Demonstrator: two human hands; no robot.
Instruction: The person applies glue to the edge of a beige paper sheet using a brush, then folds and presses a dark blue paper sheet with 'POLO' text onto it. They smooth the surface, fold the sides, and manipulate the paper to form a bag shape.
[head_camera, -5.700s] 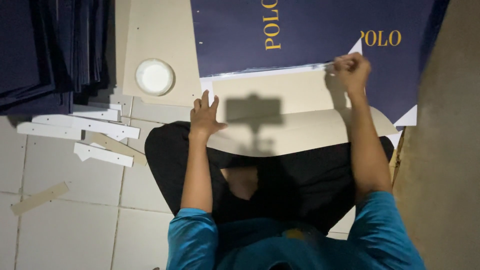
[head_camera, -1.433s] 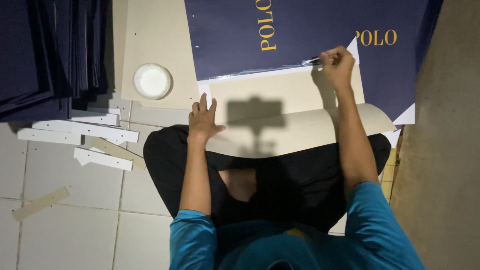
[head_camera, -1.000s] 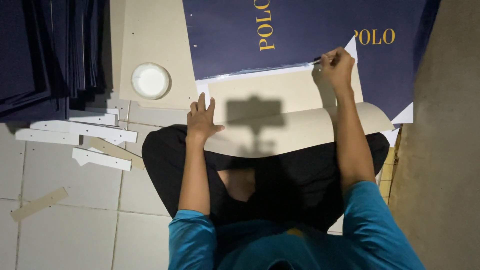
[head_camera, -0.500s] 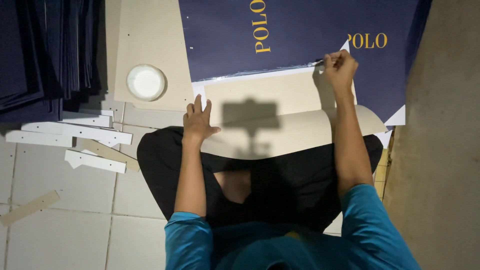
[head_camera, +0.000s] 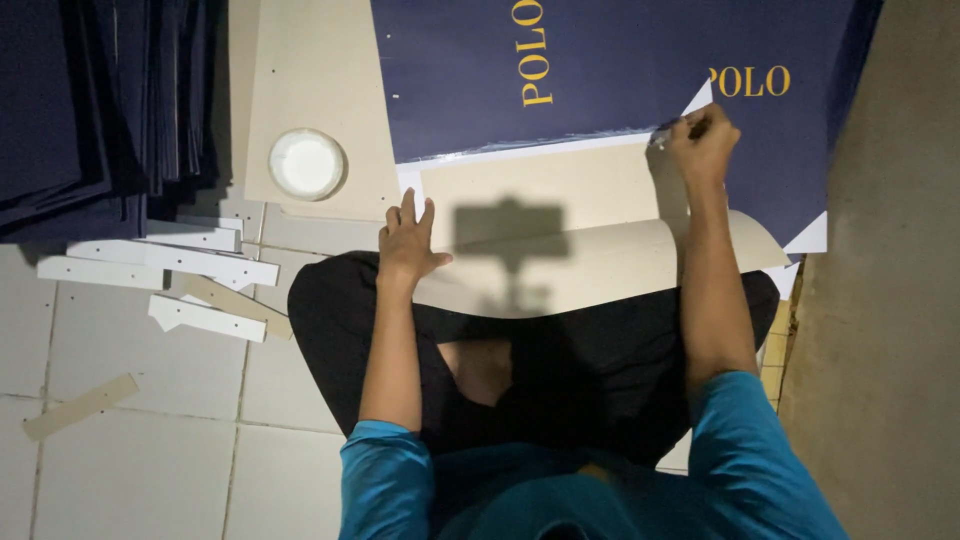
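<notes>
I see my left hand (head_camera: 408, 238) lying flat and released, fingers spread, palm pressing down on the beige cardboard sheet (head_camera: 560, 250) that curls over my lap. My right hand (head_camera: 702, 140) is clenched around a small tool (head_camera: 664, 130) whose tip sits at the edge where the cardboard meets the navy printed sheet (head_camera: 600, 60); the fist covers most of the tool, so I cannot tell what kind it is. The navy sheet spreads away beyond both hands, its gold lettering partly cut off by the top of the view. Just beyond my left hand and a little outward sits a round white lid (head_camera: 306, 164) on another beige board (head_camera: 320, 70). Farther out on that side lie white card strips (head_camera: 170, 262) on the tiled floor (head_camera: 130, 460), and beyond them a dark stack of navy sheets (head_camera: 90, 100), too shadowed to count. My legs are hidden under the curled cardboard.
</notes>
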